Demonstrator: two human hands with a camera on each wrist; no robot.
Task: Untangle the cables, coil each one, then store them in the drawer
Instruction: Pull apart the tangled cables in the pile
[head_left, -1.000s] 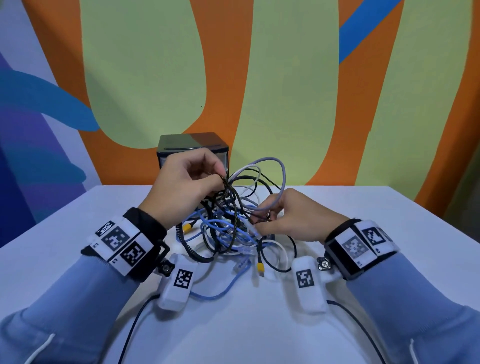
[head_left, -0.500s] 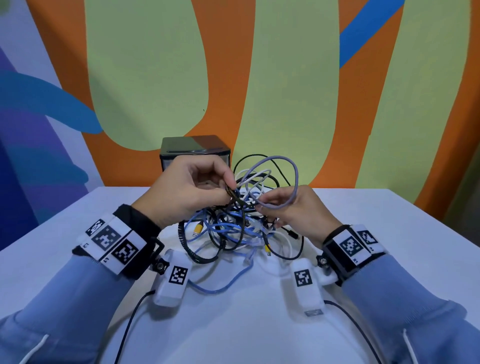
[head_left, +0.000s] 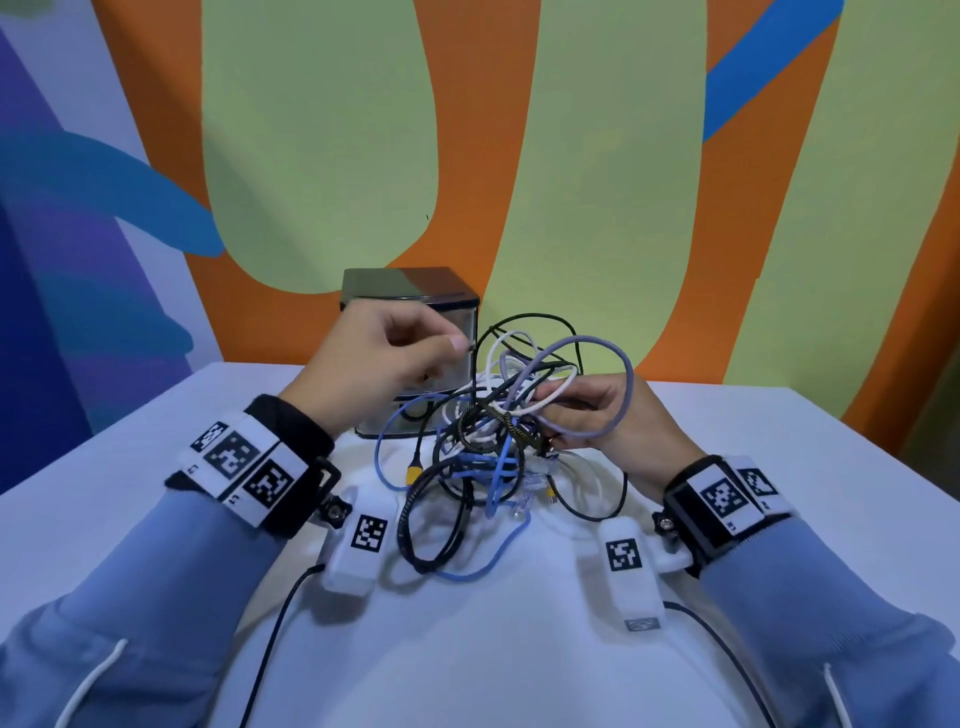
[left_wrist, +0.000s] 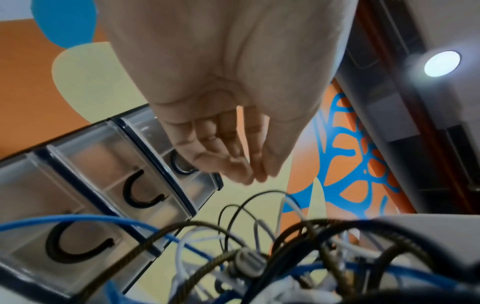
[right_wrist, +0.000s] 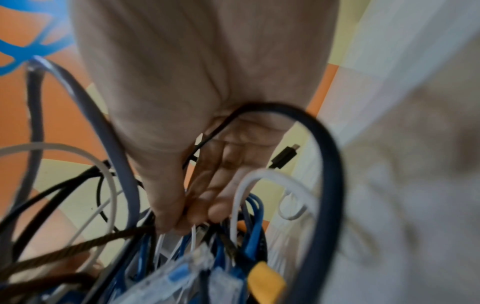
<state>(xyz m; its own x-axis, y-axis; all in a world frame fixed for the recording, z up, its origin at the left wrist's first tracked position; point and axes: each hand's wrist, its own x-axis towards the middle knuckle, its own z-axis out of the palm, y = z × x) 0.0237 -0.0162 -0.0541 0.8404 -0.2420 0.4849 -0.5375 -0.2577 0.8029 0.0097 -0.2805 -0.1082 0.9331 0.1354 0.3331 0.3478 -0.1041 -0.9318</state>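
Note:
A tangle of cables lies on the white table in front of a small black drawer unit. It holds a blue network cable, a dark braided cable, white and black leads and a lavender loop. My right hand pinches strands at the tangle's right side and holds it raised; the right wrist view shows the right hand with thumb and fingers closed on thin white and dark strands. My left hand hovers before the drawers, holding nothing; in the left wrist view the left hand has relaxed fingers.
The drawer unit has clear fronts with black C-shaped handles, all closed. A yellow plug and a clear network plug hang from the tangle. Black camera leads trail from both wrists toward the near table edge. A painted wall stands behind.
My left hand let go of the braided cable and lifted toward the drawer unit. My right hand raised its side of the tangle, so the loops stand higher.

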